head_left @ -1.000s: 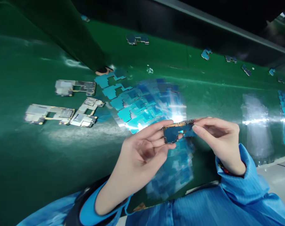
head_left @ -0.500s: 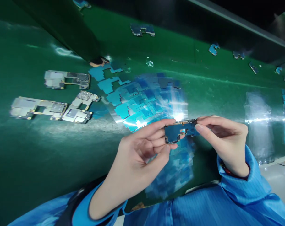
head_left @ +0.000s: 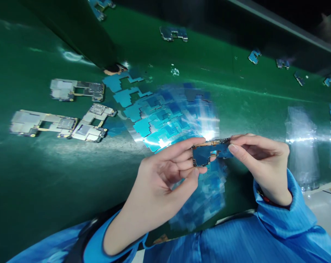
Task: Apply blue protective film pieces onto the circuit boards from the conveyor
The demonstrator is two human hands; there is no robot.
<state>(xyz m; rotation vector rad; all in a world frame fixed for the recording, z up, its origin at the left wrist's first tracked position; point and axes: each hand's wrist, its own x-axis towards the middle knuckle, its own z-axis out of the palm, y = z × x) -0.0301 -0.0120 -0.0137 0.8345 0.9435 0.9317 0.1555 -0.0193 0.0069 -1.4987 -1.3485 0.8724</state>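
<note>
A phone circuit board [head_left: 202, 155] with a blue film over its face is held in front of me between both hands, slightly tilted. My left hand [head_left: 168, 179] is closed on its left end, fingers behind and along the edges, thumb at the lower corner. My right hand [head_left: 260, 157] pinches the right end between thumb and forefinger. Behind and below the board spread overlapping blue die-cut film pieces [head_left: 165, 117] on clear sheets. To the left lie bare circuit boards, one [head_left: 63, 89] above two others [head_left: 28, 122] [head_left: 87, 128].
Along the far strip of the green surface [head_left: 143, 51] sit several boards, including a blue-faced board [head_left: 173, 34] and a smaller piece [head_left: 254, 57]. A clear plastic sheet [head_left: 301, 146] lies on the right. At upper left a dark pillar-like shape [head_left: 80, 40] crosses the view.
The boards along the far strip have shifted a little to the right. My hands keep the same hold on the circuit board, with almost no movement.
</note>
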